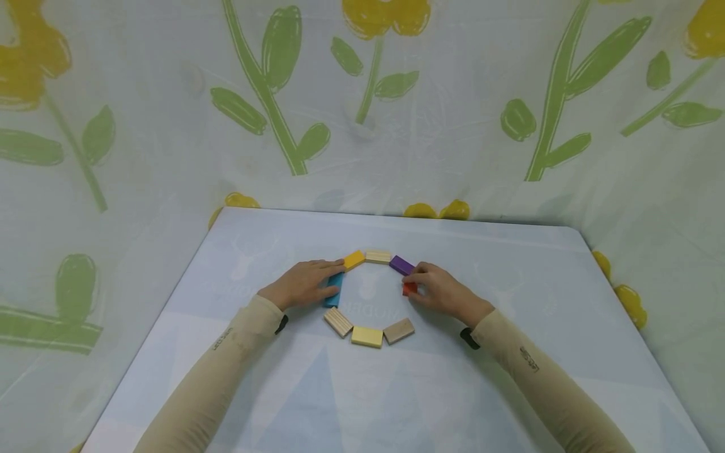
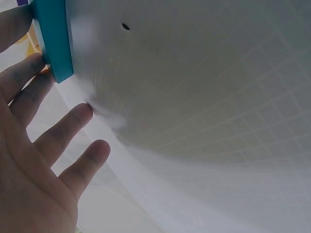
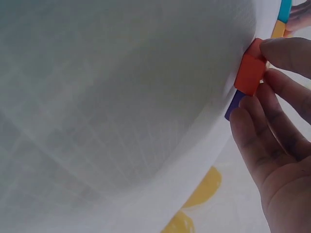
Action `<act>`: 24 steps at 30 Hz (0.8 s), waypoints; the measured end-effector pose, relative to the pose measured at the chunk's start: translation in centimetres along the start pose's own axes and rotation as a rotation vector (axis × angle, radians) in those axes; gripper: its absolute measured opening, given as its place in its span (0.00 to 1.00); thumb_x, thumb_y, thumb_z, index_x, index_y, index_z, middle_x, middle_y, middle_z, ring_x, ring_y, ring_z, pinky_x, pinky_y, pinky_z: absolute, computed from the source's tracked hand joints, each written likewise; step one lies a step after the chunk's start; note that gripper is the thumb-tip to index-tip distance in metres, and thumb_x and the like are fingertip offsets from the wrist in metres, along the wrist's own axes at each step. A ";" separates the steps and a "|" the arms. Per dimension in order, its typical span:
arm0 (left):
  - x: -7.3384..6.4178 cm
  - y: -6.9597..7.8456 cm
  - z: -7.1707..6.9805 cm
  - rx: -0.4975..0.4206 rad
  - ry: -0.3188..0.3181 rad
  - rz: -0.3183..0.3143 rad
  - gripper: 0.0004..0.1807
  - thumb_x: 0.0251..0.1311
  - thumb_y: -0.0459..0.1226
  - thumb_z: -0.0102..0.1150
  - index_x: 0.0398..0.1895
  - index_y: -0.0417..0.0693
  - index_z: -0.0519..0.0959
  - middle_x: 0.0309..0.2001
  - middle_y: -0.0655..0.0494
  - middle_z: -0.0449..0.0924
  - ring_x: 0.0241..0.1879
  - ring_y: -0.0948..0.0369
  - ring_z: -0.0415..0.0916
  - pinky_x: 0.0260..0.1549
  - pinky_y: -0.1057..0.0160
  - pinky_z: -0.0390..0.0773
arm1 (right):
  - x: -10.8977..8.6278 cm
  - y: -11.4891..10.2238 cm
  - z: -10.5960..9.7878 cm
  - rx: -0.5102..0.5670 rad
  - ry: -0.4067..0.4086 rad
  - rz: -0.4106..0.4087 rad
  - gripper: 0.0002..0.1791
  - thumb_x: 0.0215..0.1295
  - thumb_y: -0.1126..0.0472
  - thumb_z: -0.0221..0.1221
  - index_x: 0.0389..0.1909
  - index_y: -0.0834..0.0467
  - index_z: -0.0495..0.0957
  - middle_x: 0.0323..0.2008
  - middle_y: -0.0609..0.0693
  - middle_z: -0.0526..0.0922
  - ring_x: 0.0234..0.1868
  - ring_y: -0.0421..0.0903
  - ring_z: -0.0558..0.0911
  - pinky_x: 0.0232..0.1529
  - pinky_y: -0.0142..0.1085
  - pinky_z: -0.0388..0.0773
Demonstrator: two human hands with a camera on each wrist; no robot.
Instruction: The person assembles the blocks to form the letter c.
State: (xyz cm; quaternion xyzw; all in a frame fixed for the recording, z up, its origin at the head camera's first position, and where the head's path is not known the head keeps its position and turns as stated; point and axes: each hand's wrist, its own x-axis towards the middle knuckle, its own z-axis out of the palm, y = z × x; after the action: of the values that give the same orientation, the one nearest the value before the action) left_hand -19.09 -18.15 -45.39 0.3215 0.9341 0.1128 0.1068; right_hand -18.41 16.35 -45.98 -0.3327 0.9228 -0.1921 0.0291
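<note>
Wooden blocks lie in a ring on the table. My right hand [image 1: 444, 290] pinches a red block [image 3: 250, 74] at the ring's right side between thumb and fingers, its fingertips also beside the purple block [image 1: 401, 265]. My left hand [image 1: 303, 282] lies at the left side with fingers spread and fairly straight. Its thumb and fingertips touch the blue block [image 2: 52, 39], and the foremost fingertips reach the orange block [image 1: 354, 260]. Part of the red block is hidden by the right hand in the head view.
A plain wood block [image 1: 377, 257] sits at the ring's far side. Along the near side are a ridged wood block [image 1: 338, 322], a yellow block [image 1: 367, 336] and another plain block [image 1: 399, 331]. The white table [image 1: 510, 390] meets a flower-printed curtain [image 1: 442, 145] behind.
</note>
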 end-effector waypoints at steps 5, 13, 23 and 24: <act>-0.1 0.0 0.0 -0.003 0.002 0.002 0.33 0.74 0.50 0.54 0.77 0.47 0.64 0.77 0.53 0.60 0.74 0.50 0.61 0.71 0.47 0.62 | -0.4 -0.2 -0.1 0.009 -0.020 0.012 0.17 0.62 0.62 0.71 0.53 0.57 0.86 0.46 0.53 0.82 0.45 0.48 0.80 0.51 0.43 0.82; -0.1 0.1 0.1 -0.004 0.002 0.001 0.33 0.74 0.50 0.54 0.77 0.47 0.64 0.77 0.54 0.60 0.74 0.51 0.60 0.72 0.48 0.62 | -0.9 -0.3 0.0 0.004 -0.020 0.001 0.18 0.62 0.62 0.71 0.53 0.57 0.85 0.48 0.53 0.83 0.49 0.49 0.81 0.53 0.44 0.82; 0.0 0.0 0.1 -0.007 -0.004 -0.009 0.33 0.74 0.51 0.53 0.77 0.47 0.64 0.77 0.54 0.60 0.74 0.51 0.60 0.72 0.48 0.61 | -1.9 -0.4 0.0 0.026 -0.036 0.015 0.18 0.62 0.61 0.71 0.53 0.55 0.85 0.47 0.50 0.83 0.45 0.44 0.80 0.50 0.40 0.83; 0.0 0.0 0.2 -0.010 -0.003 -0.009 0.33 0.74 0.51 0.54 0.77 0.47 0.64 0.77 0.54 0.60 0.74 0.51 0.60 0.72 0.48 0.61 | -2.0 -0.5 0.0 0.031 -0.039 0.018 0.18 0.62 0.60 0.71 0.53 0.55 0.85 0.47 0.50 0.83 0.45 0.44 0.80 0.50 0.40 0.83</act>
State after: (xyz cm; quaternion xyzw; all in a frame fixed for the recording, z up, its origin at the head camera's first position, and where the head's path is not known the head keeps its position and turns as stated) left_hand -19.07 -18.10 -45.54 0.3169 0.9348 0.1164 0.1103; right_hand -16.54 17.27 -45.92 -0.3278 0.9219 -0.1995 0.0537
